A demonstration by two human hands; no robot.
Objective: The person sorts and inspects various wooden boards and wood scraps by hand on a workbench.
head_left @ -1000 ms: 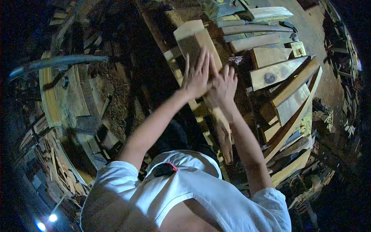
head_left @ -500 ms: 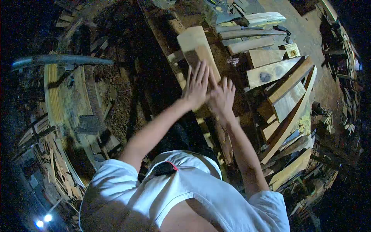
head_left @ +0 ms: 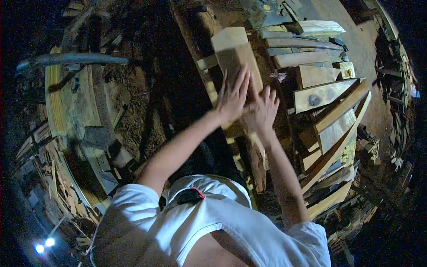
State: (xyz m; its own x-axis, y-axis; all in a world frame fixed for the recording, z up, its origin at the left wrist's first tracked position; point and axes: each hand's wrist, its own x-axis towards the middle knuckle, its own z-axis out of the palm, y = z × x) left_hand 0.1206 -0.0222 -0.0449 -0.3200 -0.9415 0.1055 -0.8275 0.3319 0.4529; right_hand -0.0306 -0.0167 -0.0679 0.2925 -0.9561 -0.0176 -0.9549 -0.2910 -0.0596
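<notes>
Pressing flat, open-fingered, left hand and right hand lie atop the long wooden beam, grasping nothing.

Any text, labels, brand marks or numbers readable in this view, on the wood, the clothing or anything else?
None can be read.
Thick pale wooden beam under the left hand and right hand: bare grain, no marking.
Stacked pale wooden planks: only a dark knot, no print.
Small black and red clip on the white shirt: too small to tell whether it bears a mark.
</notes>
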